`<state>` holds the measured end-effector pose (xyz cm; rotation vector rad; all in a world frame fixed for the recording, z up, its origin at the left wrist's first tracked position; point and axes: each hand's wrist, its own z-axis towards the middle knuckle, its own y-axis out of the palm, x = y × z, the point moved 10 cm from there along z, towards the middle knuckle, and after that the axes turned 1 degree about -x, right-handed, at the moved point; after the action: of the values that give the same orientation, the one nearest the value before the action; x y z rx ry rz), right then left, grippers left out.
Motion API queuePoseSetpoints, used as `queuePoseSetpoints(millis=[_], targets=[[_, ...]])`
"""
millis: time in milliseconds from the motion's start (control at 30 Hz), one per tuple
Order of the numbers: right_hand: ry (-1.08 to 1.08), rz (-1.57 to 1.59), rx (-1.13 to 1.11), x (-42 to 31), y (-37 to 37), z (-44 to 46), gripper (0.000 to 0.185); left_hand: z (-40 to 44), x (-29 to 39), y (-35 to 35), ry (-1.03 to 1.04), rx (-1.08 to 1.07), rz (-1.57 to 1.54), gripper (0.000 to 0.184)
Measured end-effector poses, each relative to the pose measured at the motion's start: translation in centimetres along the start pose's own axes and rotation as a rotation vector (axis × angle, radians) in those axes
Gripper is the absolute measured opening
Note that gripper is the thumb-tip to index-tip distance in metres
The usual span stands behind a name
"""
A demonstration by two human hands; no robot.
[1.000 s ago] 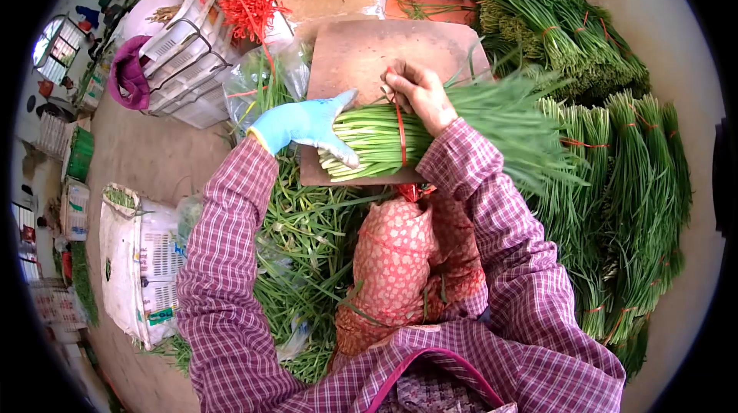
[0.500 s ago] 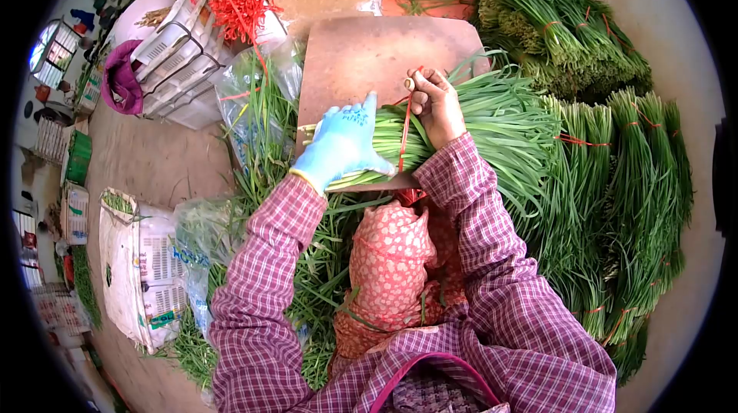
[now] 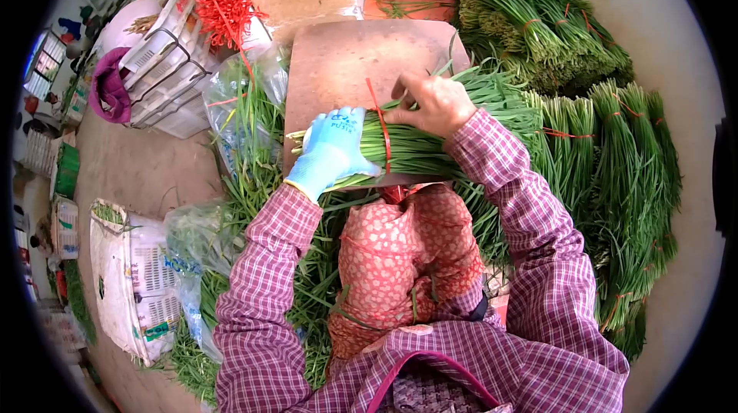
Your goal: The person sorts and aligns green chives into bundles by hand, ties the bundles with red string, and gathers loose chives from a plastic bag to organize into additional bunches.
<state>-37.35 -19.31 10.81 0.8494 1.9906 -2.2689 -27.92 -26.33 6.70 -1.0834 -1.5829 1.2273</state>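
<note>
1. Stalks first: we see the blue-gloved left grip [image 3: 330, 148] wrapped over the pale ends of the green bunch [image 3: 415, 148], holding it on the tabletop [image 3: 338, 51]. Should it slacken, we judge the ends could fan out of line.
2. Red tie [image 3: 387, 148] circles the bunch just right of the glove, one end sticking up free. We see no knot; if loose, it could slip or spring off, and if overtight, bruise stems.
3. Bare right grip [image 3: 442, 105], fingers bent and nearly closed, lies over the bunch beside the tie. We cannot tell whether it pinches anything. A hasty pull could catch leaves under the tie.
4. Around us, left: white sack [image 3: 119, 282], clear plastic bag [image 3: 192, 232], purple cloth [image 3: 111, 86] on white crates [image 3: 165, 67], red tuft of ties [image 3: 225, 9] hanging alongside.
5. Middle: loose leaves [image 3: 319, 251] below the left forearm; floral cloth [image 3: 384, 248] in the lap, crowding the tabletop's near edge.
6. Right: tied bundles [image 3: 634, 182], with a heaped pile [image 3: 538, 28] behind. Our bunch's leafy end reaches toward them, so sideways room looks tight and tips could snag.
</note>
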Motion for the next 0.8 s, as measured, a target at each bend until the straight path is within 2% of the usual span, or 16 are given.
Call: queuePoseSetpoints(millis=[167, 267, 400, 467, 500, 533, 600, 667, 700, 733, 800], targets=[[-0.019, -0.068, -0.031, 1.1, 0.7, 0.8, 0.023, 0.0, 0.0, 0.2, -0.021, -0.023, 0.029, 0.102], [-0.1, 0.061, -0.137, 2.6, 1.7, 2.8, 0.025, -0.1, 0.1, 0.4, -0.017, -0.024, 0.042, 0.108], [0.009, -0.112, -0.18, 4.4, 1.9, 3.0, 0.029, -0.5, 0.3, 0.4, -0.011, 0.026, 0.068, 0.114], [-0.043, -0.061, -0.198, 6.9, 4.3, 3.5, 0.033, -0.6, 0.4, 0.3, -0.005, 0.039, 0.08, 0.115], [0.019, 0.065, -0.189, 8.7, 5.4, 3.5, 0.036, -0.6, 0.6, 0.3, 0.002, 0.026, 0.07, 0.114], [0.081, 0.188, -0.177, 10.2, 6.1, 3.6, 0.039, -0.6, 0.7, 0.2, 0.009, 0.018, 0.062, 0.112], [0.059, 0.187, -0.116, 9.0, 4.7, 3.5, 0.042, -0.4, 0.4, 0.2, 0.019, 0.027, 0.034, 0.11], [0.153, -0.179, -0.101, 9.2, 2.8, 3.5, 0.035, -0.5, 0.3, 0.5, 0.029, 0.022, 0.001, 0.108], [0.007, -0.569, 0.185, 6.8, 0.1, 3.0, 0.028, -0.4, 0.3, 0.5, 0.027, 0.028, 0.005, 0.105], [-0.078, -0.583, 0.392, 5.0, -2.1, 2.3, 0.023, -0.4, 0.3, 0.4, 0.025, 0.035, 0.009, 0.102], [0.004, -0.251, 0.29, 2.2, -3.1, 1.9, 0.023, -0.3, 0.5, 0.2, 0.029, 0.04, -0.007, 0.1]])
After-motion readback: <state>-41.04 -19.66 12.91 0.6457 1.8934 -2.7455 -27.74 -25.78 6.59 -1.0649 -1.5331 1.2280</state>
